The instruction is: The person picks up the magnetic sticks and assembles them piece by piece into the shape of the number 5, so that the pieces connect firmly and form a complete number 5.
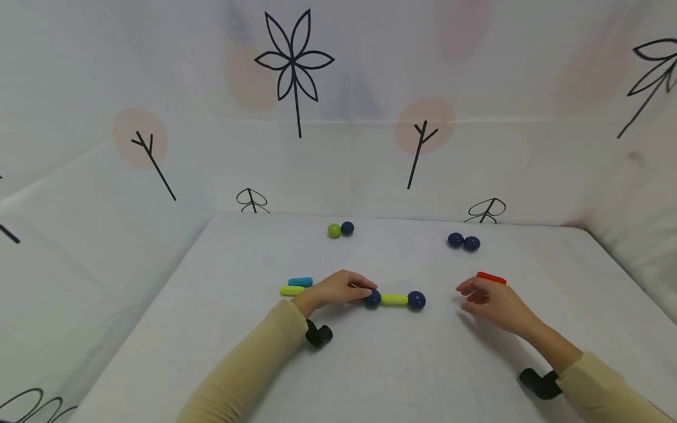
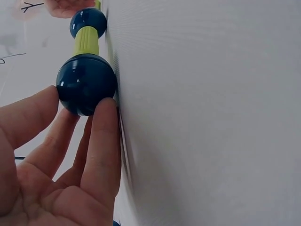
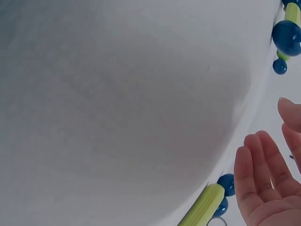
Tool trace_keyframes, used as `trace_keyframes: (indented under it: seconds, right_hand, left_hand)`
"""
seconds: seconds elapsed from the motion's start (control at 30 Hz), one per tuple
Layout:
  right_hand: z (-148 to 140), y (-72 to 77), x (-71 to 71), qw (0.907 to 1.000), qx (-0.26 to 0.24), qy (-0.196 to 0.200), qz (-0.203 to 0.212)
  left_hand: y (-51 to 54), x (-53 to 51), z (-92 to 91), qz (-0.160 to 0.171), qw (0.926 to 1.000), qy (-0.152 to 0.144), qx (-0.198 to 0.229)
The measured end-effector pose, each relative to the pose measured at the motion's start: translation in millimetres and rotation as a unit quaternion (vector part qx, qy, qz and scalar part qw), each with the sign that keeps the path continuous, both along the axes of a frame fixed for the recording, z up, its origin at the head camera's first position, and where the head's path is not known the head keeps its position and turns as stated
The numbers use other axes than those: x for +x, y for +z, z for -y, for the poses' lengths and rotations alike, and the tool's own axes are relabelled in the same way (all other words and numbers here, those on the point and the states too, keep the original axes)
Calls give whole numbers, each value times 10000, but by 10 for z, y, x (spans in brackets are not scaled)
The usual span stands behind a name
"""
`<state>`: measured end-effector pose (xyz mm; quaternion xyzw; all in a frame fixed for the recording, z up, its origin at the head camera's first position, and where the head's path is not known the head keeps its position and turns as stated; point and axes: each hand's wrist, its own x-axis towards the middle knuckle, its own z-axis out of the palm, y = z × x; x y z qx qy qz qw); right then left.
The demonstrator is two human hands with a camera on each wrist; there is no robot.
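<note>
A yellow-green ribbed rod (image 1: 394, 299) lies on the white table with a dark blue ball (image 1: 416, 301) at its right end and another dark blue ball (image 2: 87, 84) at its left end. My left hand (image 1: 335, 288) pinches that left ball between thumb and fingertips, as the left wrist view shows closely. To the right of this joined piece, my right hand (image 1: 494, 302) hovers apart from it, holding nothing, fingers loosely extended. Just behind the right hand is a red rod (image 1: 491, 277). Another yellow-green rod (image 3: 203, 207) shows near that hand in the right wrist view.
Left of my left hand lie a blue rod (image 1: 300, 282) and a yellow-green rod (image 1: 291, 291). Toward the back stand a green ball (image 1: 334, 231) beside a dark blue ball (image 1: 347, 228). Two more dark blue balls (image 1: 463, 241) sit at the back right. Patterned cloth (image 1: 349, 164) rises behind the table.
</note>
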<state>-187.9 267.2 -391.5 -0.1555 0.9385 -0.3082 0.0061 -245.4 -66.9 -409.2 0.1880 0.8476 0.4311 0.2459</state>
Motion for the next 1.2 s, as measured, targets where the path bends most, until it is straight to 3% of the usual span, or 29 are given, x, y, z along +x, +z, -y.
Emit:
trace_keyframes:
  seconds: [0.37,0.73,1.2]
  right_hand:
    - [-219,-29,-12,9988,109,-256,-395]
    - [-376,-51,-39,9956,256,-856,-287]
    - [-478,-71,-124,9940,498,-973,-99]
  left_hand:
    - [2,6,5,-56,10000,-17,-25]
    - [-9,-5,0,-60,10000,-27,-21]
    - [-8,6,10,-73,9999,-70,21]
